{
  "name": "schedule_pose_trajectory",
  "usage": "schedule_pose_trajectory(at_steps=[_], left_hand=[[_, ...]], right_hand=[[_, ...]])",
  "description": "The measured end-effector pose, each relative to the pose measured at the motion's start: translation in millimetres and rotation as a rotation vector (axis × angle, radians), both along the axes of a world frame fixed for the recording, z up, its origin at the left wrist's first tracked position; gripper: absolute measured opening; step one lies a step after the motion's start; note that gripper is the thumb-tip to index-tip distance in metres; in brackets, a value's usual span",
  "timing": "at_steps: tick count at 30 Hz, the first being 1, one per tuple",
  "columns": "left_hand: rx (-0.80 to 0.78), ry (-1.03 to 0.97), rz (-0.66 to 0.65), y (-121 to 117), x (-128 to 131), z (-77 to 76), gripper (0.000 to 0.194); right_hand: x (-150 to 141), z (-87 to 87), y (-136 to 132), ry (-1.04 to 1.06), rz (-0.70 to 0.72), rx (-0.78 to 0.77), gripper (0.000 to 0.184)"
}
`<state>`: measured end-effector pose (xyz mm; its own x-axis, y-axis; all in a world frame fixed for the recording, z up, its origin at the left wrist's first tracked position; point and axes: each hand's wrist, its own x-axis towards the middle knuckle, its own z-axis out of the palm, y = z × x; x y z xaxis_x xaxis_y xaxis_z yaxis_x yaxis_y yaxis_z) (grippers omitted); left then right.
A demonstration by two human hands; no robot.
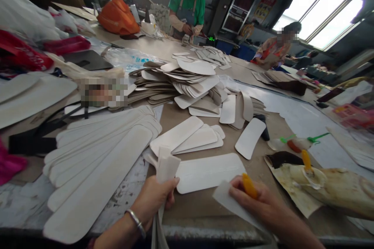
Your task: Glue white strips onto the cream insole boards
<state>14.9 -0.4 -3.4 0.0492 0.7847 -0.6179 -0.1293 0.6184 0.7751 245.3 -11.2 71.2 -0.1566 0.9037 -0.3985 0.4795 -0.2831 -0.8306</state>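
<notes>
My left hand (154, 196), with a silver bangle at the wrist, is closed around a bundle of bent off-white strips (167, 167). Their lower ends hang past the table's front edge. Pinched in my right hand (260, 198) is a thin off-white sheet piece (229, 198). A yellow handle (249, 186) also sticks up from its grip; the tool's working end is hidden. Between the hands lies a white rounded panel (210, 173), flat on brown board. Just beyond it are several overlapping panels (189, 136) and a single curved one (250, 139).
A fan of long white panels (99, 179) covers the left side. Farther back rises a heap of cut pieces (187, 81). At right lies a stained plastic container (336, 186) with another yellow handle (306, 161). An orange bag (118, 15) and two people (187, 4) are beyond.
</notes>
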Motion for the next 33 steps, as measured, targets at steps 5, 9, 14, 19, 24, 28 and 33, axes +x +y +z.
schedule_pose_trajectory(at_steps=[5,9,14,19,24,28,33], left_hand=[[-0.060,-0.005,-0.031,9,3,-5.2,0.032],[-0.086,-0.021,-0.021,11,2,-3.3,0.029],[-0.111,-0.024,-0.001,12,2,-2.1,0.026],[-0.118,0.019,-0.011,13,4,-1.7,0.028],[-0.079,0.128,-0.042,16,9,0.7,0.031],[-0.055,0.211,-0.083,17,8,2.6,0.032],[-0.009,0.256,-0.151,17,-4,1.4,0.035]], right_hand=[[-45,-26.1,42,-0.309,0.379,0.221,0.019],[-66,-37.7,66,-0.512,0.491,0.218,0.016],[-68,-43.3,75,-0.612,0.567,0.200,0.016],[-69,-46.4,75,-0.652,0.591,0.201,0.018],[-76,-48.1,72,-0.683,0.597,0.220,0.017],[-58,-40.9,64,-0.704,0.574,0.232,0.017],[20,-31.6,47,-0.799,0.363,0.190,0.016]])
